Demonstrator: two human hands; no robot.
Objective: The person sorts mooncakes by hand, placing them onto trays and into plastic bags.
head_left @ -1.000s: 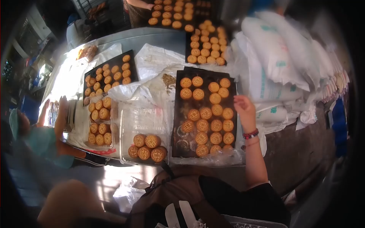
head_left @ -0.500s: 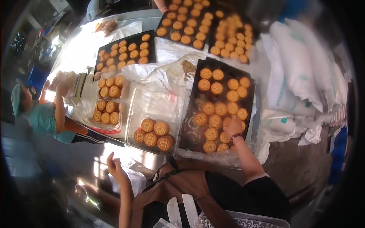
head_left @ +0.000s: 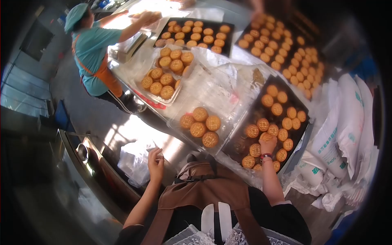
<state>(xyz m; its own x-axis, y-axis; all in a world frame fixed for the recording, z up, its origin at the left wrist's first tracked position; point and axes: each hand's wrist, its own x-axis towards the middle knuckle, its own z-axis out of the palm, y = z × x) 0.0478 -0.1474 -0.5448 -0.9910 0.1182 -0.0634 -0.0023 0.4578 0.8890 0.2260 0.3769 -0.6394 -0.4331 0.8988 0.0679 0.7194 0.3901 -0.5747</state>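
My right hand, with a beaded bracelet at the wrist, is over the dark baking tray. Its fingers are closed on a mooncake. Around it lie several round golden mooncakes with stamped tops. Left of the tray an open clear plastic box has several mooncakes in its near part. My left hand hangs in the air short of the table, fingers loosely bent and apart, holding nothing. Near it is a bundle of clear plastic.
Another clear box full of mooncakes stands farther left. More trays of mooncakes lie at the back. White printed sacks are piled on the right. A co-worker in teal stands at the left table edge, arms over the table.
The view has swung left, so the table and trays appear farther right and more of the co-worker shows. My right hand has closed on a mooncake; my left hand stays empty.
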